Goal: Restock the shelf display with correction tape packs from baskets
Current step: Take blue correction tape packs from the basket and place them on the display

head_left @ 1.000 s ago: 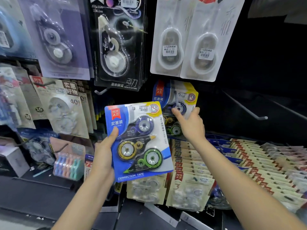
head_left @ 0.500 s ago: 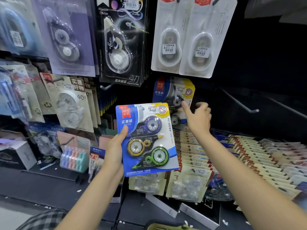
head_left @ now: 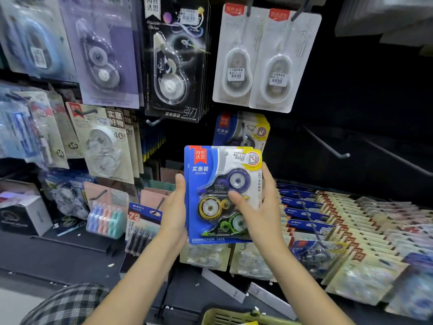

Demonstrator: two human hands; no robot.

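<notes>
Basket: I see a green basket (head_left: 236,318) rim at the bottom edge.
Left hand: my left hand (head_left: 174,208) grips the pack's left edge.
Right hand: my right hand (head_left: 260,207) pinches its right side, thumb on front.
Pack: the correction tape pack (head_left: 218,184) is held upright, just below the matching hung pack (head_left: 241,130).
</notes>
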